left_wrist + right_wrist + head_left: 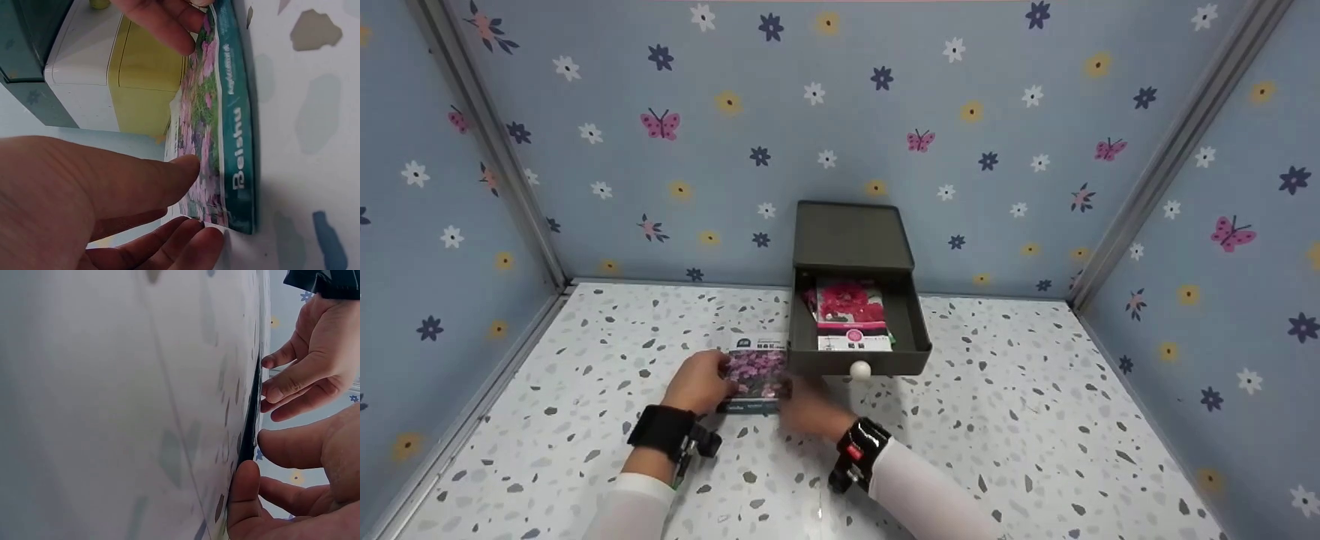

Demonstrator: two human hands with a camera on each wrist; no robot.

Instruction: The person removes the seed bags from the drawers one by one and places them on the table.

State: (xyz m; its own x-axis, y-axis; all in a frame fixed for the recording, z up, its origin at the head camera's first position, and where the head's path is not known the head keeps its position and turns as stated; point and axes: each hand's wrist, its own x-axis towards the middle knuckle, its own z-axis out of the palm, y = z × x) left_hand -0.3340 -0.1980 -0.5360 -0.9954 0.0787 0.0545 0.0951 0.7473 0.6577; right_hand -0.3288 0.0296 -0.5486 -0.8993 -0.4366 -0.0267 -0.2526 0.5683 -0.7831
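A seed packet [756,375] printed with pink-purple flowers lies low over the speckled table, left of a small drawer cabinet. My left hand [697,382] pinches its left edge, thumb on the printed face and fingers at the edge, as the left wrist view shows. At the opposite edge, my right hand [814,409] holds the packet between thumb and curled finger; the right wrist view shows the packet's thin dark edge [250,422] there. In the left wrist view the packet's green band [239,146] reads "Beishu".
Against the back wall stands the drawer cabinet [847,236], its top drawer [911,322] pulled out, with a white knob [860,370]. Red-flowered seed packets [851,311] lie inside. The left wrist view shows white [84,73] and yellow-green drawers [146,73] below. Flower-patterned walls enclose the table.
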